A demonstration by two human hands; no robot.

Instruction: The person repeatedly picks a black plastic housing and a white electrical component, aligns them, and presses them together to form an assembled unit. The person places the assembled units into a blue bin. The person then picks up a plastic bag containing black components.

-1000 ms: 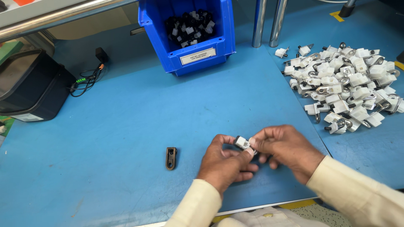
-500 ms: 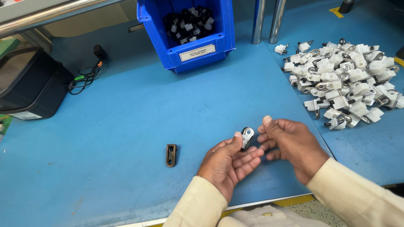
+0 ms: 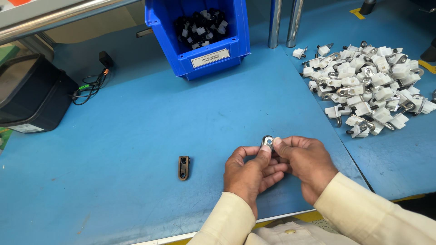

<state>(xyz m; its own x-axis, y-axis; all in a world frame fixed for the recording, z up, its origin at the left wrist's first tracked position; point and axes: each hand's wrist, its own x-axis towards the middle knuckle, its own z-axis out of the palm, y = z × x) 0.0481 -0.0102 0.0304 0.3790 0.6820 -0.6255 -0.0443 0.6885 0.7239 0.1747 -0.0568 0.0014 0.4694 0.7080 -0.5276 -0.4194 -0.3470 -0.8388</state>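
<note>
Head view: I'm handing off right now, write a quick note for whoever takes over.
Left hand and right hand: both pinch one small metal part between the fingertips, held above the front of the blue table.
A dark flat bracket lies loose on the table, left of the hands.
A heap of white and metal pieces sits to the right.
The blue bin at the back holds dark pieces.
Done: one part in hand.
Left: bracket untouched; the heap is large.
</note>
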